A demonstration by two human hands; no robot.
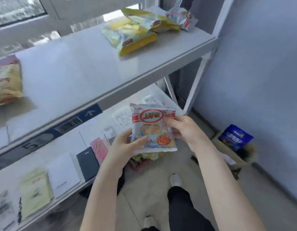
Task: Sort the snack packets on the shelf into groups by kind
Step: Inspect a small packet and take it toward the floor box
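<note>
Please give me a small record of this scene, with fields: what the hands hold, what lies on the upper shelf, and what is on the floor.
held: shrimp snack packets, a small stack in front of the shelf
left hand: grips the lower left corner
right hand: pinches the right edge
upper shelf: yellow packets at the back right, one more packet at the left edge
floor: blue packet standing in a box by the wall
</note>
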